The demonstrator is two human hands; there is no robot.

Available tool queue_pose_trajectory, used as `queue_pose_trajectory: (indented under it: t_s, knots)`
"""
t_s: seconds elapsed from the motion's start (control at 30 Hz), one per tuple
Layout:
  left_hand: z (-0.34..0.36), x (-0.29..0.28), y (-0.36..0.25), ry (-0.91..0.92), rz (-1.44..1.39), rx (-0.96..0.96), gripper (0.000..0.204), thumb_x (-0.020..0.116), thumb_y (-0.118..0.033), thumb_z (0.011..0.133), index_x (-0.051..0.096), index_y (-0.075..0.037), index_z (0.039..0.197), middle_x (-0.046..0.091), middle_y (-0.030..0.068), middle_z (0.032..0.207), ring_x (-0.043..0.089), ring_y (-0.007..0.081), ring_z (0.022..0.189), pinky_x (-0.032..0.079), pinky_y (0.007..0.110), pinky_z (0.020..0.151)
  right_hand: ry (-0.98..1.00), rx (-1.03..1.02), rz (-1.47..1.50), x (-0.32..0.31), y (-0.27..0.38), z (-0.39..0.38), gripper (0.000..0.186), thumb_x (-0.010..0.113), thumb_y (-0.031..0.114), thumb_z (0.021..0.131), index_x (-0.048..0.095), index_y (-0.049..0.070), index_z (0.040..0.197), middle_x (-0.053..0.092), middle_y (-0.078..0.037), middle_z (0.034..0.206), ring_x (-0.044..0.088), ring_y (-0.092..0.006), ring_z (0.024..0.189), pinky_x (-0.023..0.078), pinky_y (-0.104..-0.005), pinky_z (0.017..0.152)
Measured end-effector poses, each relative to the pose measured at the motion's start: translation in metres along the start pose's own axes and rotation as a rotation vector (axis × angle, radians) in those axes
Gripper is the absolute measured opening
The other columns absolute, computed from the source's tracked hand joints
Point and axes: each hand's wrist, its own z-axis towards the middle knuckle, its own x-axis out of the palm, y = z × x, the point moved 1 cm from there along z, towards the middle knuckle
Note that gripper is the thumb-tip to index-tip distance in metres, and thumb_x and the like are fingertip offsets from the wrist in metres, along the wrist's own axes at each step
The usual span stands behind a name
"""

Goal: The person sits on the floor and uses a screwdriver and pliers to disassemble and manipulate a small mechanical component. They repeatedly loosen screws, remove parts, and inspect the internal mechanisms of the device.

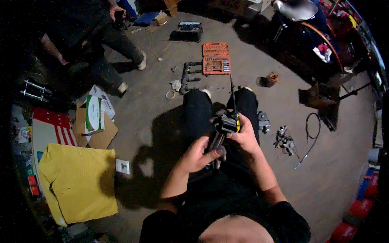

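Note:
I am seated, with a dark metal part [217, 141] held over my lap between my knees. My left hand [198, 156] is closed round its lower end, thumb on top. My right hand [246, 135] is closed on the yellow-and-black handle of a long screwdriver [232, 91], beside the part's blocky upper end. The screwdriver's thin dark shaft points away from me, past my right knee. My right fingertips also seem to touch the part; exact contact is too dark to tell.
An open orange socket set [216, 60] lies ahead beside a dark branched metal part [189, 77]. Rightward lie a small metal piece [263, 122], a mechanism [286, 142] and a cable [308, 139]. Leftward are a yellow cloth [81, 182] and cardboard box [106, 135]. A person [81, 36] stands far left.

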Motion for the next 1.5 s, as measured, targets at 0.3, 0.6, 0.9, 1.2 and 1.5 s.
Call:
queue_pose_trajectory:
  t_s: [0.3,0.6,0.9,1.2,1.5]
  knots:
    - [-0.007,0.002,0.013,-0.179,-0.528,-0.247,0.038,0.052,-0.039,0.091,0.053,-0.001,0.091,0.049,0.0043,0.054,0.038,0.0099,0.03,0.029,0.021,0.028,-0.076,0.095,-0.041,0.019,-0.02,0.002,0.05,0.071,0.007,0.073,0.05,-0.001,0.118,0.061,-0.005,0.104,0.058,-0.0122,0.093,0.045,-0.0277,0.087]
    - [-0.003,-0.005,0.037,-0.619,0.407,0.166,0.025,0.062,-0.021,0.087,0.053,-0.001,0.097,0.061,0.0076,0.077,0.059,0.0162,0.064,0.046,0.027,0.057,-0.198,0.122,0.033,0.011,-0.037,-0.008,0.044,0.071,0.01,0.074,0.053,0.0,0.113,0.061,-0.004,0.102,0.057,-0.0118,0.092,0.045,-0.0264,0.085]
    - [-0.002,-0.002,0.024,-0.555,0.533,0.286,0.026,0.063,-0.014,0.085,0.054,0.001,0.103,0.063,0.0089,0.084,0.059,0.0173,0.069,0.047,0.03,0.064,-0.157,0.162,0.149,0.011,-0.035,-0.011,0.043,0.069,0.023,0.081,0.053,0.0,0.113,0.06,-0.003,0.101,0.054,-0.0105,0.091,0.044,-0.025,0.082]
    - [0.001,-0.006,0.022,-0.336,0.137,0.063,0.031,0.057,-0.017,0.089,0.048,0.0,0.114,0.057,0.0043,0.083,0.053,0.0091,0.061,0.043,0.022,0.049,-0.399,0.012,-0.349,-0.002,-0.028,-0.004,0.04,0.059,0.024,0.089,0.051,-0.004,0.117,0.059,-0.007,0.105,0.053,-0.0142,0.096,0.041,-0.0275,0.087]
    - [0.017,-0.013,-0.004,-0.331,-0.543,-0.041,0.03,0.051,-0.004,0.087,0.051,0.003,0.116,0.059,0.013,0.105,0.059,0.0215,0.093,0.048,0.03,0.081,0.504,-0.507,-1.222,0.1,0.129,-0.018,0.04,0.057,0.007,0.08,0.05,-0.001,0.119,0.061,-0.016,0.096,0.061,-0.0245,0.086,0.048,-0.0326,0.077]
